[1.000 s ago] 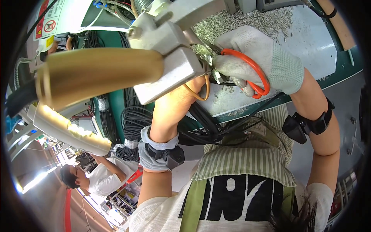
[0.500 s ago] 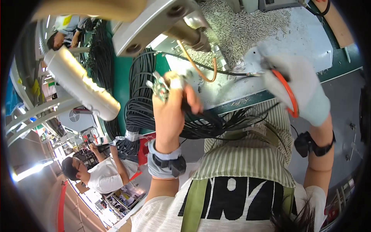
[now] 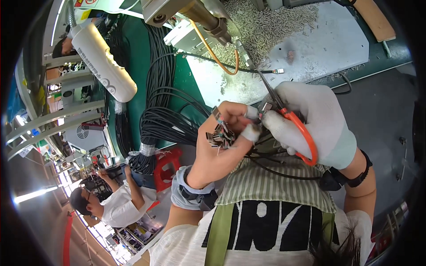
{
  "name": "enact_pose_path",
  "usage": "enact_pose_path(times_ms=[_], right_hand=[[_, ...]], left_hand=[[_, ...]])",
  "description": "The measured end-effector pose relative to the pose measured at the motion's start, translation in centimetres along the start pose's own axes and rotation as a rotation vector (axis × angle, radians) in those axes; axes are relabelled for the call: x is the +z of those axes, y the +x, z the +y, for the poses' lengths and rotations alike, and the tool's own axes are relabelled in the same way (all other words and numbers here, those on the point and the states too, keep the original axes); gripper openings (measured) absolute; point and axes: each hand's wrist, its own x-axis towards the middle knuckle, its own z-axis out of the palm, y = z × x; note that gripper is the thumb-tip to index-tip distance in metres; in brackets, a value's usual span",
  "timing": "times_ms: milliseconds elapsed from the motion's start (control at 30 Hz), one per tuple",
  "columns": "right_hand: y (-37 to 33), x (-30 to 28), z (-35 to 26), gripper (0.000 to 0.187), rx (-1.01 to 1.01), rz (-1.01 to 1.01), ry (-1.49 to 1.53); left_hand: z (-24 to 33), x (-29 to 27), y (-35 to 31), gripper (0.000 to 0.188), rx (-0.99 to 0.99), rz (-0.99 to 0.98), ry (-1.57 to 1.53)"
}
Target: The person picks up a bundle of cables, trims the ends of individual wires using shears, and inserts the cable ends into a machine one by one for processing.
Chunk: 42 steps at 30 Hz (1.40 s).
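My left hand (image 3: pixel 228 139), with white covers on its fingertips, is closed around a bunch of black cables whose metal connectors (image 3: pixel 220 134) stick out above the palm. Opposite it, my white-gloved right hand (image 3: pixel 317 115) holds a pointed metal tool with orange handles (image 3: pixel 309 141); its long thin tips point away, and whether it is pliers or scissors I cannot tell. The fingertips of both hands meet near a small metal connector (image 3: pixel 266 107). Beyond them, a single black cable ends in a connector (image 3: pixel 278 71) above the pale metal plate (image 3: pixel 328 53).
Small silvery pieces (image 3: pixel 275 33) cover the far part of the plate. A press-like machine head (image 3: pixel 206 20) with an orange tube stands over it. Coiled black cables (image 3: pixel 162 119) lie on the left, below a white lamp (image 3: pixel 104 62). A person (image 3: pixel 120 201) sits at far left.
My right hand has come left and nearer with the tool, up to my left hand. The single cable's connector, earlier beside my right glove, now stands free. The view has shifted.
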Motion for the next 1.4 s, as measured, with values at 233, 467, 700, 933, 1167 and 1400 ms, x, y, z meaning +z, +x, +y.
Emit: enact_pose_path(times_ms=[233,467,700,933,1167,1400], right_hand=[[0.3,-1.9,-0.2,0.019,-0.133,-0.063,0.045],[0.4,-2.3,0.2,0.026,0.462,-0.336,0.749],[-0.6,-1.5,-0.6,0.013,0.283,-0.211,0.403],[-1.3,-0.2,-0.3,0.011,-0.245,0.209,-0.257],[-2.4,0.2,0.0,0.018,-0.296,0.230,-0.677],[-3.2,-0.2,0.5,0.020,-0.142,0.012,-0.463]], left_hand=[[0.4,-0.8,-0.1,0.024,-0.105,-0.160,-0.145],[-0.2,-0.6,0.9,0.037,0.701,-0.093,0.638],[0.1,-2.8,2.4,0.035,0.569,-0.521,0.500],[1.3,1.6,1.0,0.014,0.062,0.137,-0.214],[0.9,0.7,1.4,0.020,0.110,0.151,0.214],[0.9,1.4,1.0,0.021,0.139,0.177,0.254]])
